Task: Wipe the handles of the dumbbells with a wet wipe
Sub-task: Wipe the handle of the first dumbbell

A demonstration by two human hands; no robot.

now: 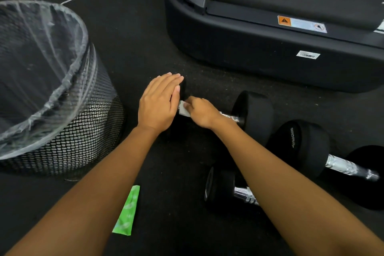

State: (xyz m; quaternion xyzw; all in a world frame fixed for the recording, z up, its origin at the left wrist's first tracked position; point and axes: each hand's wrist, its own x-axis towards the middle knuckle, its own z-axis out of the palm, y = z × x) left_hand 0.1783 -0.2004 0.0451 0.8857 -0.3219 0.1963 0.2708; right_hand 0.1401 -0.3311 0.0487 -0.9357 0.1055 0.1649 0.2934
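Left hand [159,103], fingers straight, rests flat on the centre dumbbell's [252,113] 9 o'clock head. Right hand [200,112] pinches the wipe [184,109] against its handle [228,116]. Bin [62,131] at 9 o'clock.

We stretch both bare forearms forward, converging toward the middle. Our left hand [159,102] lies flat, palm down, fingers straight and pressed together, thumb tucked alongside. Our right hand [200,112] sits just beside it, knuckles up, fingers curled, pinching a wet wipe [184,109] at the fingertips.
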